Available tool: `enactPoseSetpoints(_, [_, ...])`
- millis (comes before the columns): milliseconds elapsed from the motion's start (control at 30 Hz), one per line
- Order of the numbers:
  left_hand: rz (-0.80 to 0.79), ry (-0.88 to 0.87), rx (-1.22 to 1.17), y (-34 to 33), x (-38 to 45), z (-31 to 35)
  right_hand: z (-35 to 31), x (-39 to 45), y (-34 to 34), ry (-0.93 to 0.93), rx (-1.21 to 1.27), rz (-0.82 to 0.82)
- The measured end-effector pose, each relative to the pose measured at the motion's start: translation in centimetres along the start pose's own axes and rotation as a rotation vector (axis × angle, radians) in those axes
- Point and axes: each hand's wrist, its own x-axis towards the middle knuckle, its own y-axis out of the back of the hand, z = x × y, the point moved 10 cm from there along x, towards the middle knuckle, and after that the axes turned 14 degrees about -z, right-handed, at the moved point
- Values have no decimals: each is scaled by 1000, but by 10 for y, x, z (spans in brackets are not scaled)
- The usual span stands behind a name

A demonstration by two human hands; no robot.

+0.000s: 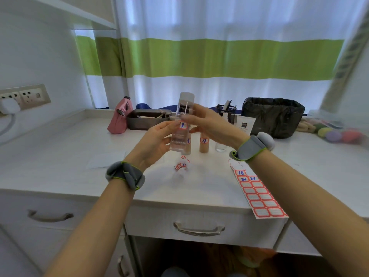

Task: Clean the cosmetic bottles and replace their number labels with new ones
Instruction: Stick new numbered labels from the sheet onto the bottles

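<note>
A tall clear bottle [182,116] with a pale cap is held upright above the desk. My left hand [157,138] grips its lower part from the left. My right hand [211,122] lies against its right side, fingertips on a red-bordered number label [182,125] at mid-height. Behind it stand a beige bottle [204,144] labelled in blue ink and another bottle [187,145], mostly hidden. A small clear jar [220,146] stands to their right. A sheet of red-bordered labels [257,194] lies at the right, and crumpled peeled labels [182,164] lie on the desk below the bottle.
A pink pouch [119,116], a dark tray [147,118], a mesh pen cup [226,112], a white card [245,123] and a bin lined with a black bag [273,114] stand along the back. Coloured sponges [337,133] lie far right. A white paper sheet [107,158] lies at the left.
</note>
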Motion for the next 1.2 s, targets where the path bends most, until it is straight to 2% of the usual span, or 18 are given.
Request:
enactPoseSetpoints(267, [-59, 11, -30, -7, -2, -10, 5, -5, 1, 21, -75, 21])
enactPoseSetpoints(367, [-107, 13, 44, -9, -1, -7, 5, -8, 3, 29, -72, 28])
enactPoseSetpoints(533, [-129, 69, 323, -12, 4, -1, 5, -11, 5, -5, -296, 51])
enactPoseSetpoints(733, [-122, 127, 259, -14, 7, -11, 4, -11, -6, 8, -488, 45])
enactPoseSetpoints(900, [37, 29, 231, 10, 11, 1, 5, -9, -13, 7, -544, 59])
enactPoseSetpoints(1033, [195, -19, 280, 47, 13, 9, 32, -12, -10, -136, -581, 12])
enactPoseSetpoints(1200, [267, 17, 398, 67, 23, 1, 61, -16, -20, -247, -640, -80])
